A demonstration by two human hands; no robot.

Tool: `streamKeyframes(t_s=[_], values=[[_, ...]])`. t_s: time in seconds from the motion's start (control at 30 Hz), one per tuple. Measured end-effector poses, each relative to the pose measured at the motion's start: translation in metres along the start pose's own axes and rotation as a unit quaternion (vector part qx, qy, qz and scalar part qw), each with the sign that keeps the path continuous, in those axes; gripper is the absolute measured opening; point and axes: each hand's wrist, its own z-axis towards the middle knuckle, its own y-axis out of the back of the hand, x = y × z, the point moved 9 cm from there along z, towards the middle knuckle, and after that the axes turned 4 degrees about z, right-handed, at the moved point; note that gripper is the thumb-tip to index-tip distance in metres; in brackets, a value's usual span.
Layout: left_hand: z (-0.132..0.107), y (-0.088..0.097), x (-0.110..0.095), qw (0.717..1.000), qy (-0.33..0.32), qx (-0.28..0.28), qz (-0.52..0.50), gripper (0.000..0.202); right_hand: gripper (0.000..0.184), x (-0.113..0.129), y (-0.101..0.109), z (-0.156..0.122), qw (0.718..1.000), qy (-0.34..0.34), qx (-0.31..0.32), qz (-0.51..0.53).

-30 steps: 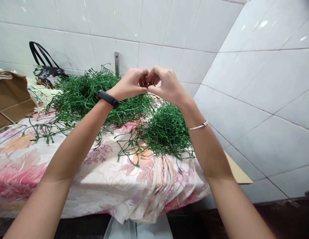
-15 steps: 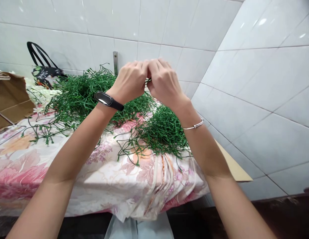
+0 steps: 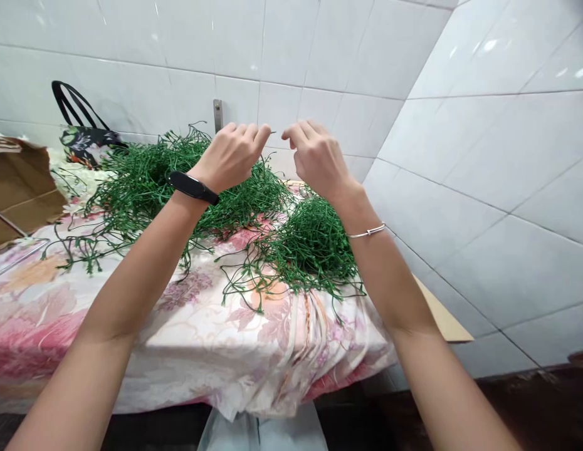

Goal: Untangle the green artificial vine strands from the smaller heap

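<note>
Gap between left hand (image 3: 232,153), right hand (image 3: 320,156) | stems (image 3: 315,244) inside tablecloth (image 3: 192,357) edge

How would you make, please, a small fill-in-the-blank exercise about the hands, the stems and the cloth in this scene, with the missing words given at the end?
1. The left hand and the right hand do not ____ each other.
2. The black wristband is worn on the ____ wrist.
3. The stems heaped on the tablecloth are ____ in colour.
4. The tablecloth is printed with large pink ____.

Missing words: touch; left; green; flowers.
</note>
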Motion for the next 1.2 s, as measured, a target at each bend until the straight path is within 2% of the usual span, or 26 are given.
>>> streamKeyframes(t_s=[0.13,0.27,0.4,0.5,0.6,0.77,0.83,0.9,0.97,1.07,1.13,1.2], values=[[0.000,-0.004,-0.005,1.000,0.012,0.001,-0.029,0.034,0.025,-0.012,-0.011,-0.001,0.998,-0.018,0.018,0.062],[0.003,-0.001,-0.013,1.000,0.005,0.020,-0.016,0.030,0.015,0.000,-0.016,0.000,0.979,-0.018,0.064,0.193],[0.003,0.001,-0.015,1.000,-0.013,0.019,0.014,0.028,0.022,0.011,-0.007,0.000,0.970,-0.014,0.067,0.232],[0.002,0.000,-0.013,0.999,-0.011,0.004,-0.030,0.030,0.020,0.014,-0.010,-0.001,0.970,-0.006,0.092,0.227],[0.001,-0.002,-0.011,0.996,0.001,0.004,-0.086,0.032,0.016,0.012,-0.015,-0.001,0.978,0.003,0.089,0.188],[0.001,-0.004,0.007,0.981,0.087,-0.006,-0.173,0.037,0.016,0.005,-0.015,0.001,0.996,0.012,0.049,0.075],[0.002,-0.007,0.012,0.962,0.108,-0.005,-0.251,0.033,0.019,0.003,-0.011,0.002,0.998,0.011,0.031,0.055],[0.003,-0.011,0.015,0.931,0.115,0.000,-0.346,0.028,0.021,0.001,-0.008,0.003,0.997,0.005,0.021,0.069],[0.003,-0.014,0.017,0.891,0.122,0.012,-0.437,0.023,0.022,0.000,-0.007,0.003,0.995,-0.007,0.019,0.101],[0.003,-0.020,0.017,0.817,0.129,0.046,-0.561,0.015,0.024,-0.002,-0.004,0.005,0.986,-0.030,0.012,0.165],[0.002,-0.020,0.017,0.775,0.127,0.063,-0.615,0.014,0.026,-0.004,-0.002,0.005,0.978,-0.047,0.001,0.204],[0.001,-0.019,0.018,0.759,0.124,0.071,-0.635,0.015,0.027,-0.007,0.001,0.005,0.970,-0.058,-0.010,0.234]])
